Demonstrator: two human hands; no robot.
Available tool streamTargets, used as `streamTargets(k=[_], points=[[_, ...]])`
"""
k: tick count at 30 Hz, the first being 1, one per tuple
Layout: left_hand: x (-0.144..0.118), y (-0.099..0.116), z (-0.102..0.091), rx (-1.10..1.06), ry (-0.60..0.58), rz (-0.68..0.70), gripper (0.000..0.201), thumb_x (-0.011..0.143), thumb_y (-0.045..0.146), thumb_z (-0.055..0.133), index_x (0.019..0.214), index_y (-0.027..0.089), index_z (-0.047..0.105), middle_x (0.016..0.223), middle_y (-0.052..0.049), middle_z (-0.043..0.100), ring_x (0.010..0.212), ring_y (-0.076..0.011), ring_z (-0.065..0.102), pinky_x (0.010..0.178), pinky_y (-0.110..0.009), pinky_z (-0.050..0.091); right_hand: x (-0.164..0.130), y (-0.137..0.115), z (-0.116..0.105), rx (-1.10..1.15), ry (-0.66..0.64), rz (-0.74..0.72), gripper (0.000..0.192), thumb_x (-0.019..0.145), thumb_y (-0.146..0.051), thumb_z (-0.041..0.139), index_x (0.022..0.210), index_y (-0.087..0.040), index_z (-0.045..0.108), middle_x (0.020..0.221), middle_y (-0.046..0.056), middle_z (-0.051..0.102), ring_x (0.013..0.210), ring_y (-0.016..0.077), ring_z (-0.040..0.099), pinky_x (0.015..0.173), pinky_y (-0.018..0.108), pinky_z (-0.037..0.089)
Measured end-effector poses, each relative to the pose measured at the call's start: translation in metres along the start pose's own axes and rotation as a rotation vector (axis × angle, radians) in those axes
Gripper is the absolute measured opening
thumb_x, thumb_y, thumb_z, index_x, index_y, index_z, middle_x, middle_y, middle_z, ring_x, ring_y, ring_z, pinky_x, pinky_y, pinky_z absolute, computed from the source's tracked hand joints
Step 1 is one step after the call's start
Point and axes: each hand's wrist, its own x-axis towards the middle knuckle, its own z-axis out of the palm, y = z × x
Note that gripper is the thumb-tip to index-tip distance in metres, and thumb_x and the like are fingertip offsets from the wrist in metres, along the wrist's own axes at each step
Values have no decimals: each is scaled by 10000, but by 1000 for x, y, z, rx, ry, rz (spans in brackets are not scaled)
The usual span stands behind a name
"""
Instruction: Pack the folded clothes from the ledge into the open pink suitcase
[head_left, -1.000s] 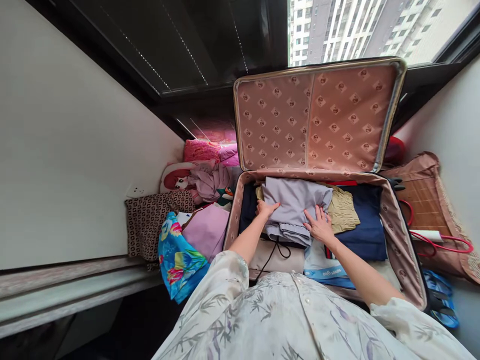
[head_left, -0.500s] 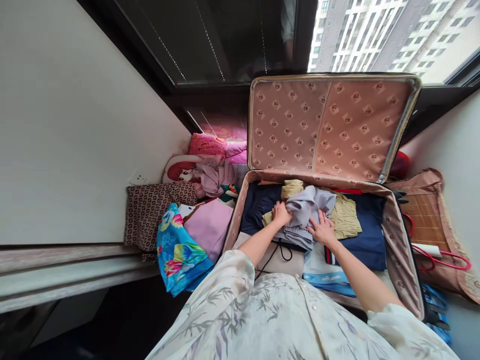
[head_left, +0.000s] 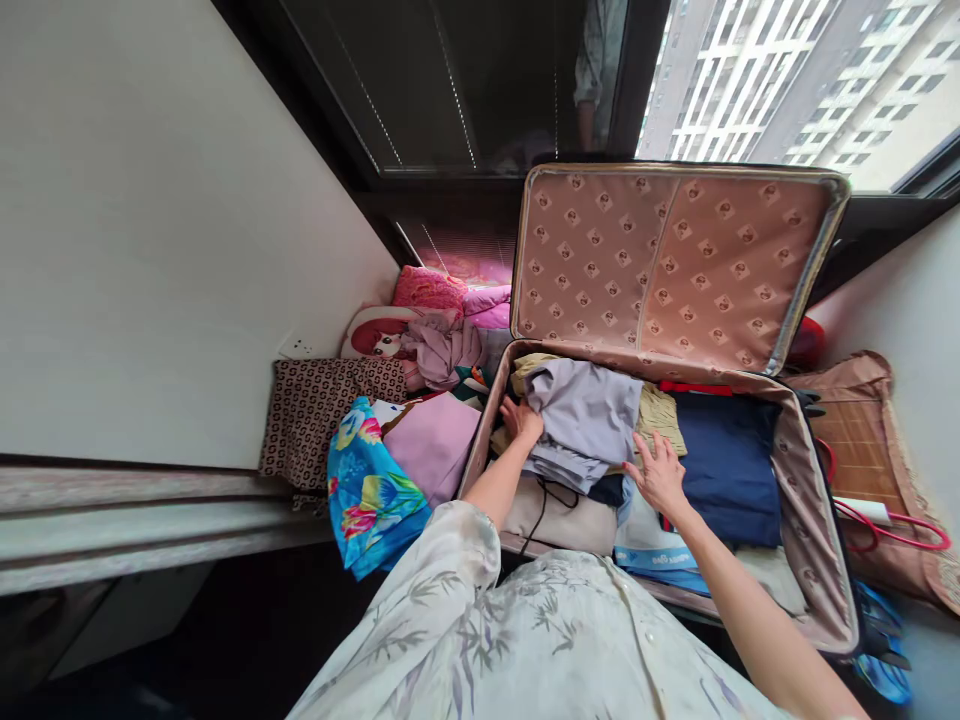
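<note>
A grey-lilac folded garment lies on a stack of clothes in the open suitcase. At its left edge is my left hand, fingers apart and touching the cloth side; part of them is hard to make out against the clothes. My right hand is spread open by the garment's right edge, fingertips over a khaki garment with a gathered waist. Navy folded clothing fills the right side. Nearer me lie a beige garment with a dark cord and a white-and-blue packet.
The patterned suitcase lid leans up against the window. To the left are a blue floral cloth, a pink-lilac cloth and a brown patterned cloth. A brown bag and red cord stand by the right wall.
The grey-lilac garment went from bunched to spread flatter across the stack, covering more on the left. My left hand shifted left and my right hand lifted off the cloth. The view moved slightly.
</note>
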Motion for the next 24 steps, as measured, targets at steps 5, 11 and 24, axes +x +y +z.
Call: streamTargets(k=[5,11,24], points=[[11,-17,-12,150,83,-255,865,756,412,885,1460,93,497,1468,-299,550,1347,-416,555,1049,-496,479,-64,19,12,162,89,4,549,983,-489,433,1470,-256,534,1524,190,494,1321,388,513,960,599,516],[8,0,-18,144,26,-98,324,868,305,764,1168,189,723,1362,-213,654,1345,-353,562,1081,-466,457,-108,47,31,389,163,-32,472,927,-456,484,1325,-226,587,1291,163,634,1191,336,611,1026,546,518],[-41,18,-1,84,-203,43,905,822,132,705,1635,154,309,1400,-282,619,1241,-361,671,1044,-465,524,-110,26,37,551,-72,130,493,799,-389,499,1208,-182,678,1141,156,703,902,272,740,845,445,598]])
